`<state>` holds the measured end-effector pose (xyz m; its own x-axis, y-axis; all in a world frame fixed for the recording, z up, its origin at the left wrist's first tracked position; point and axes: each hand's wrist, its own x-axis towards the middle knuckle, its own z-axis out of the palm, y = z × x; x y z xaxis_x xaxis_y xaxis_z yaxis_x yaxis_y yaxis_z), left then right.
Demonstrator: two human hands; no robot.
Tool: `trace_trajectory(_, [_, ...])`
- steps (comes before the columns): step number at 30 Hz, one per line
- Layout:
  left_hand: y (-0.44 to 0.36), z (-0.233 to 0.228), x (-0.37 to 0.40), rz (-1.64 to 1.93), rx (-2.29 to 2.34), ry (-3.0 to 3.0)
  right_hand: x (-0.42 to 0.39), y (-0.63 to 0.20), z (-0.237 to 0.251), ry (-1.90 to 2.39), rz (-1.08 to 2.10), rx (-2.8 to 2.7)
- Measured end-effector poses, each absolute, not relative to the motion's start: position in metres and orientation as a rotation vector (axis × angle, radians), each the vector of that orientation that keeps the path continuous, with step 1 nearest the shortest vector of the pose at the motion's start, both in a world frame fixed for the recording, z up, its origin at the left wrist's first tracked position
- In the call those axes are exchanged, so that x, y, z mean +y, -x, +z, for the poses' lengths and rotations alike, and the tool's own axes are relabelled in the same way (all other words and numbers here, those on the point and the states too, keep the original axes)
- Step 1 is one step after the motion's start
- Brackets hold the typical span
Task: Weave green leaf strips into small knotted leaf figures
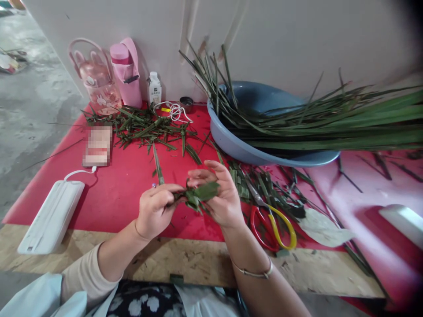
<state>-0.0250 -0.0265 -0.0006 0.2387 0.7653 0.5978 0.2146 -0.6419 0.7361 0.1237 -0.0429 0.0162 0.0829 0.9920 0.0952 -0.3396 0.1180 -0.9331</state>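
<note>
My left hand (pixel 157 209) is closed, its thumb and fingers pinching the stem end of a small bundle of folded green leaf strips (pixel 198 196). Across from it, my right hand (pixel 226 198) has its fingers apart and slightly curled, with the bundle's broad leaf tip in front of the palm; whether the thumb presses on it is hidden. Just beyond my left hand, a narrow pointed strip or blade (pixel 157 164) lies on the red table cover (pixel 132 167). Scissors (pixel 272 220) with red and yellow handles rest to the right of my right hand, among leaf scraps.
A blue basin (pixel 228 138) holds long green leaves (pixel 330 127) that stick out to the right. Cut leaf pieces (pixel 145 125) lie at the back left, before two pink bottles (pixel 127 83) and a small white bottle (pixel 154 88). A phone (pixel 97 146) is cabled to a white power bank (pixel 53 215).
</note>
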Motion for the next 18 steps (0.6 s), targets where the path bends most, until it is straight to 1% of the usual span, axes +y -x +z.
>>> trace_trajectory(5, [0.020, 0.003, -0.022, 1.410, 1.177, -1.531, -0.037, -0.126, 0.007, 0.969, 0.891, -0.930])
trace_trajectory(8, [0.019, 0.002, -0.020, 1.382, 1.168, -1.455, -0.039, -0.127, 0.003, 1.047, 0.848, -1.093])
trace_trajectory(12, [0.021, -0.001, -0.019, 1.381, 1.159, -1.673, -0.044, -0.127, 0.003, 1.114, 0.875, -1.287])
trace_trajectory(18, [0.033, -0.001, -0.019, 1.391, 1.001, -2.241, -0.045, -0.127, 0.012, 1.070, 1.066, -1.261])
